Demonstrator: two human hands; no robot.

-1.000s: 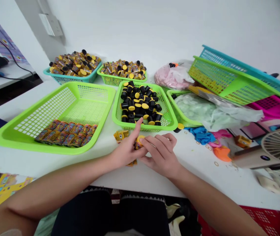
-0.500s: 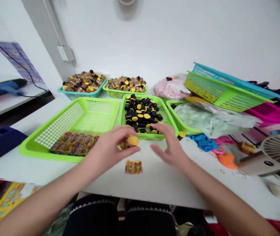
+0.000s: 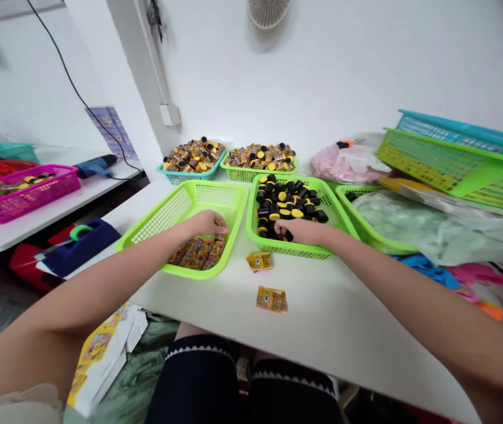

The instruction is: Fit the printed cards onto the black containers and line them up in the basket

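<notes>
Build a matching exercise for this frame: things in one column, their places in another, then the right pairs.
Things:
1 left hand
2 right hand
3 small gold printed packets
4 magenta plastic basket

Places:
A on the white side table
B on the white worktable top
C among black-and-yellow capped containers
D over printed wrapped containers

Pairs: 1-D, 2-C, 3-B, 4-A

A packing workshop: white workbench (image 3: 216, 312), rows of filled plastic baskets (image 3: 287, 250).

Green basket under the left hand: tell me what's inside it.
The lime-green basket holds a cluster of small printed packs at its near end. The left hand covers whatever lies directly beneath it, so that part cannot be seen.
</notes>
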